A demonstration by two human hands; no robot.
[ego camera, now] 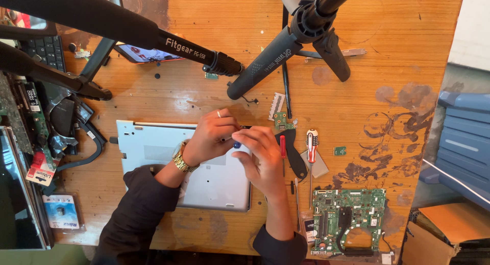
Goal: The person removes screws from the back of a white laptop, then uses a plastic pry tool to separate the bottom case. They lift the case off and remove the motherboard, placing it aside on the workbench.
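Bench point(398, 66) of scarred orange wood carries everything, with black tripod legs point(265, 66) crossing above its far edge. Nearest the middle lies a silver laptop base point(153, 147), underside up, reaching toward the near edge. A green motherboard point(349, 219) sits at the near right corner. Just right of the laptop lie a black pry tool point(294, 155) and a red-and-white screwdriver point(312, 145). Over the laptop's right part, the left hand point(212, 137) and right hand point(260, 155) meet, fingers curled and pinched together on a small blue-tipped tool point(237, 144); exactly which fingers grip it cannot be told.
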